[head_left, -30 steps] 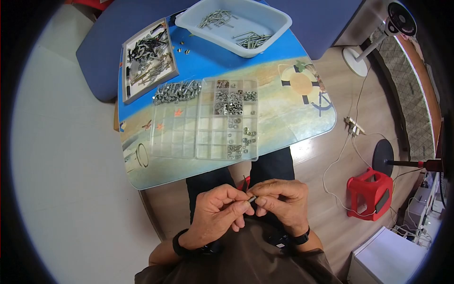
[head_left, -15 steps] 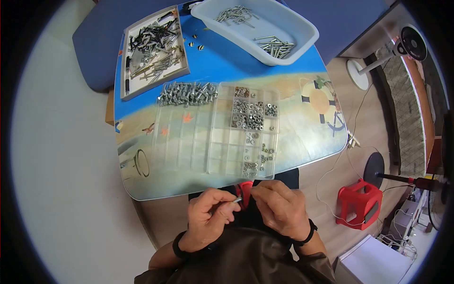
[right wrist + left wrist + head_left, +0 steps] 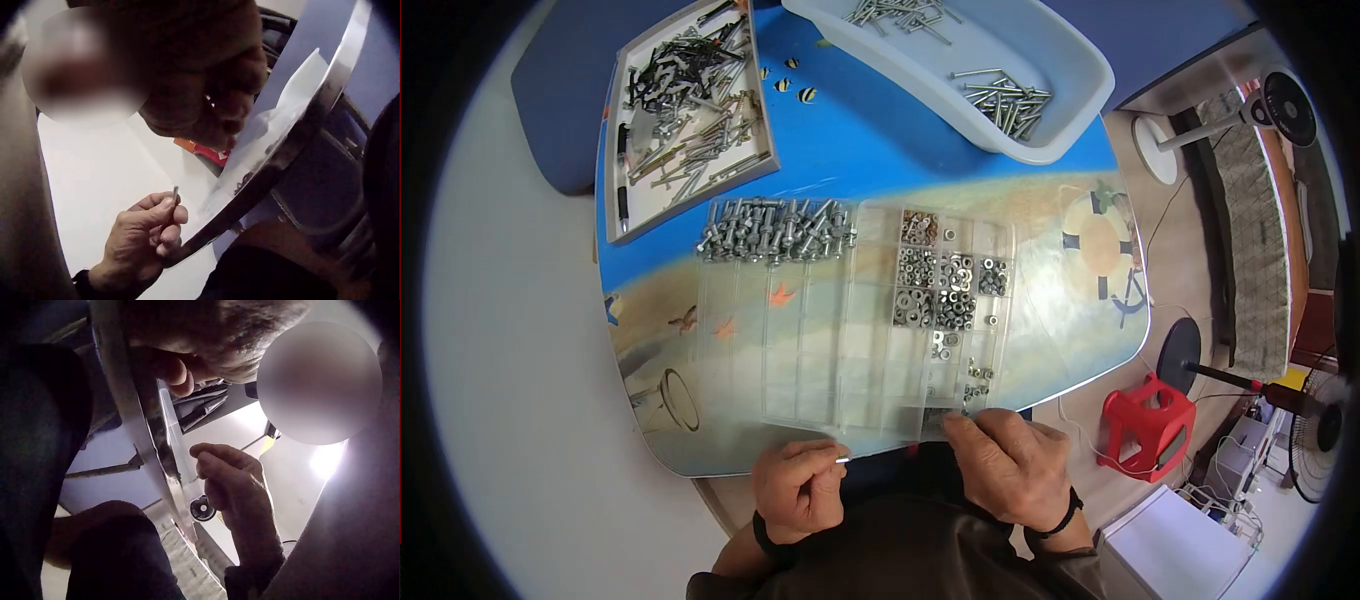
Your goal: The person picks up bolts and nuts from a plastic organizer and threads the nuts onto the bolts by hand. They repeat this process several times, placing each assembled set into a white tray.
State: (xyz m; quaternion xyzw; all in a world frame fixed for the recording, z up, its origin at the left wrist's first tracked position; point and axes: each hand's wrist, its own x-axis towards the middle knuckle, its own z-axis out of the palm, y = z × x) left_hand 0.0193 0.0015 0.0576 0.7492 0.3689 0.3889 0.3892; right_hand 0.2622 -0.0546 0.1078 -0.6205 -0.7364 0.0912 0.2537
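My left hand (image 3: 800, 490) pinches a small bolt (image 3: 843, 460) between thumb and forefinger, just off the table's near edge. In the right wrist view the thin metal shank of the bolt (image 3: 176, 192) sticks up past the fingertips; its other end is hidden. My right hand (image 3: 1015, 465) is over the near end of the clear compartment box (image 3: 865, 370), fingertips at a front compartment of small nuts. In the left wrist view the thumb and forefinger of the right hand (image 3: 234, 487) are close together; I cannot tell whether anything is between them.
Bolts (image 3: 775, 232) fill the far row of the box's left half. Nuts and washers (image 3: 937, 290) lie sorted in the right half. Behind stand a white tray (image 3: 690, 205) of mixed screws and a pale blue basin (image 3: 945, 95) with long screws. A red stool (image 3: 1145, 430) is at right.
My hands, together around the bolt a second ago, have parted. The left has moved left with the bolt; the right has moved forward to the compartment box. The view has shifted closer over the table.
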